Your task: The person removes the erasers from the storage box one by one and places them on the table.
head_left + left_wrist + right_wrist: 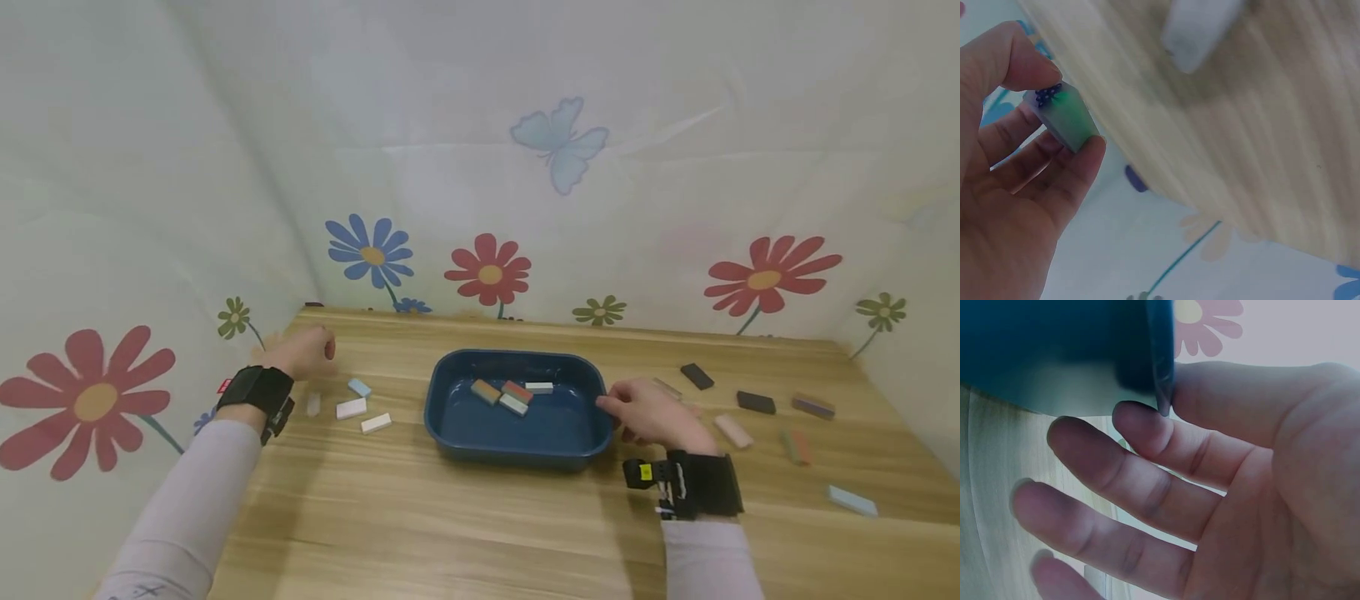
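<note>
At the left of the table my left hand (306, 352) is raised. In the left wrist view it pinches a small pale eraser (1067, 120) with a dark blue print and a green tint, between thumb and fingertips. My right hand (652, 410) pinches the right rim of a dark blue basin (517, 457) between thumb and index finger; the other fingers spread loosely below in the right wrist view. Inside the basin lie a brown eraser (485, 392), a reddish eraser (517, 392) and two whitish ones, a horizontal eraser (538, 388) and a slanted eraser (513, 406).
Left of the basin lie white erasers (351, 408) and a light blue eraser (359, 387). Several more are scattered on the right, among them a black eraser (755, 402), a pink eraser (732, 431) and a pale blue eraser (852, 501). A flowered curtain (637, 250) borders the wooden table (450, 533).
</note>
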### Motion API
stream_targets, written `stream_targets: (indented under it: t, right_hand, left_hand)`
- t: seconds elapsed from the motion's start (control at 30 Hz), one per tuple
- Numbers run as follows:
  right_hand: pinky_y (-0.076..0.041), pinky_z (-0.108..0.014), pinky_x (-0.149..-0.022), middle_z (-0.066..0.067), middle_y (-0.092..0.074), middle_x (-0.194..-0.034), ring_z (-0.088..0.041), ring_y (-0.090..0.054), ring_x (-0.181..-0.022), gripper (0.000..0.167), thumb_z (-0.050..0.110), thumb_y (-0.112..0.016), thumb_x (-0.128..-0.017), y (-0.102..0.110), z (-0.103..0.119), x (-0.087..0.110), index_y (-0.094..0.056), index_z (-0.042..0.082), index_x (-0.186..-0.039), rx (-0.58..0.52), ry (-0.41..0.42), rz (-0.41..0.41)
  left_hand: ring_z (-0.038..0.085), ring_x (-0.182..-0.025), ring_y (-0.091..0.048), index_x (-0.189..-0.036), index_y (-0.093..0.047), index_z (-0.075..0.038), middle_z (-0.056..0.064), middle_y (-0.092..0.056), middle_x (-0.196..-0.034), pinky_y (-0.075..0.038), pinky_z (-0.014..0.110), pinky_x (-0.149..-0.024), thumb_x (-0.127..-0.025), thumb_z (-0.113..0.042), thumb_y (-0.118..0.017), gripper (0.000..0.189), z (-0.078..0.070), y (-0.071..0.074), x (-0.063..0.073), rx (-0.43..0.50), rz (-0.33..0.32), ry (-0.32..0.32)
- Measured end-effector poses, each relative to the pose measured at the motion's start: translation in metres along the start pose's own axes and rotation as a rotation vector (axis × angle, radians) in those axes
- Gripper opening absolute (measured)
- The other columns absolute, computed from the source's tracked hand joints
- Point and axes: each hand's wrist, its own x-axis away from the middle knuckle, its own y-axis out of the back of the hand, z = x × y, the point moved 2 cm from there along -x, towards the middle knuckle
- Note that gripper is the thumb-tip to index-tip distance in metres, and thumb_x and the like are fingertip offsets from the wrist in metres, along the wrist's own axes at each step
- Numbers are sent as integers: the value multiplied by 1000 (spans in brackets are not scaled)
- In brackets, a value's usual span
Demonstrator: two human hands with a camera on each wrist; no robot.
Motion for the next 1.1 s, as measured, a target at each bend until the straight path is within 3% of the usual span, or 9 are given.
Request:
stream_targets:
  t: [0.17, 0.37, 0.57, 0.8, 0.93, 1.1]
  right_hand:
    - [-51, -37, -60, -8, -62, -76, -22, -61, -67, 24, 22, -54, -101, 0, 1, 1, -59, 4, -85, -3, -10, -8]
    - [-50, -36, -60, -7, -62, -77, -21, -62, -67, 24, 23, -55, -100, -2, 0, 0, -59, 6, -85, 10, -30, -13]
    - [-51, -36, -60, -7, -62, -76, -21, -61, -66, 26, 24, -55, -100, -1, -1, 0, -58, 6, -83, 13, -40, -20]
    - [-51, -36, -62, -8, -63, -77, -21, -62, -68, 25, 25, -54, -101, 1, -1, 0, -60, 5, -86, 11, -44, -12]
    - [-51, -36, -61, -7, -63, -76, -21, -62, -67, 25, 25, -54, -101, 1, -1, 0, -60, 6, -85, 11, -45, -14]
    - [-50, -34, -60, -7, -62, -76, -21, -61, -67, 26, 25, -54, -101, 1, -1, 1, -60, 5, -85, 4, -43, -15]
  left_hand:
    - [26, -75, -53, -82, -61, -2, 9, -57, -82, -45, 41, -66, -78, -5, -65, 6, 13, -10, 1, -41, 4, 67]
    - [23, -68, -51, -74, -59, -4, 6, -56, -75, -42, 36, -61, -71, -8, -68, 10, 31, -23, -1, -20, 12, 39]
    - [23, -67, -50, -72, -57, -5, 6, -54, -73, -40, 35, -59, -69, -8, -69, 12, 33, -26, -3, -4, 19, 50]
    - [23, -69, -47, -71, -53, -8, 7, -49, -74, -38, 36, -62, -72, -6, -66, 14, 32, -26, -6, -60, 15, 22]
    - [30, -79, -51, -88, -59, -2, 14, -55, -86, -43, 43, -71, -75, -8, -67, 16, 29, -26, -5, -39, 51, 35]
    - [48, -112, -48, -126, -53, 1, 32, -49, -125, -43, 63, -84, -77, -15, -71, 55, 23, -19, 3, -18, 85, 104]
